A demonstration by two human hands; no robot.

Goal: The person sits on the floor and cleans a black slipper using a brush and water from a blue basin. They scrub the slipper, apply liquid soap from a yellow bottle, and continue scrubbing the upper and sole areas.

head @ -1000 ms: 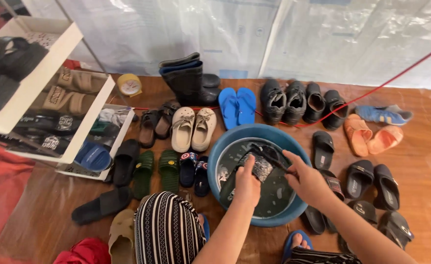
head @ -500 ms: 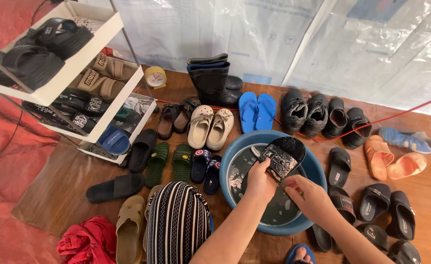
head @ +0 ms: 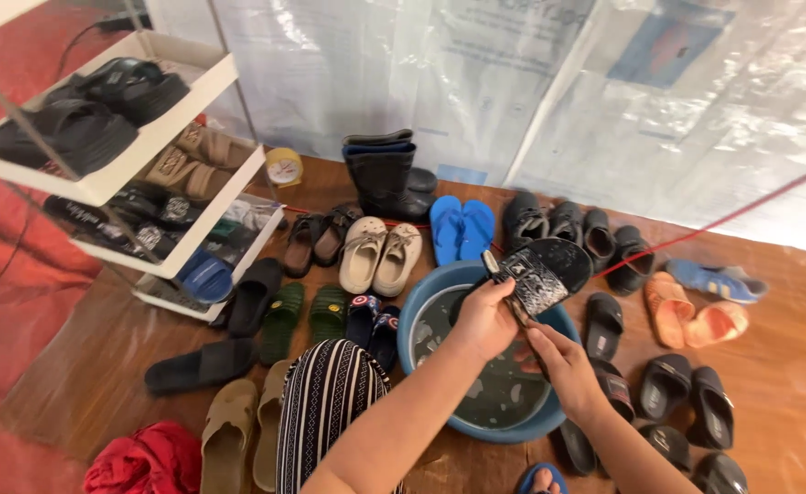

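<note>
My left hand (head: 483,318) grips a wet black slide sandal (head: 544,272) by its strap end and holds it up over a blue basin (head: 419,311) of dark water. The sole faces me and is speckled with foam. My right hand (head: 563,363) is just below the sandal, closed around a dark brush (head: 519,316) that touches the sandal's lower edge. My striped knee (head: 328,402) is at the basin's left.
Many shoes lie on the wooden floor around the basin: black boots (head: 383,176), blue flip-flops (head: 461,230), beige clogs (head: 381,252), orange slides (head: 691,314), several black sandals (head: 687,395). A white shoe rack (head: 119,174) stands left. A red cloth (head: 142,459) lies at the lower left.
My left hand has lifted the sandal higher out of the basin and my right hand has come up under it. The view has tilted and shifted left.
</note>
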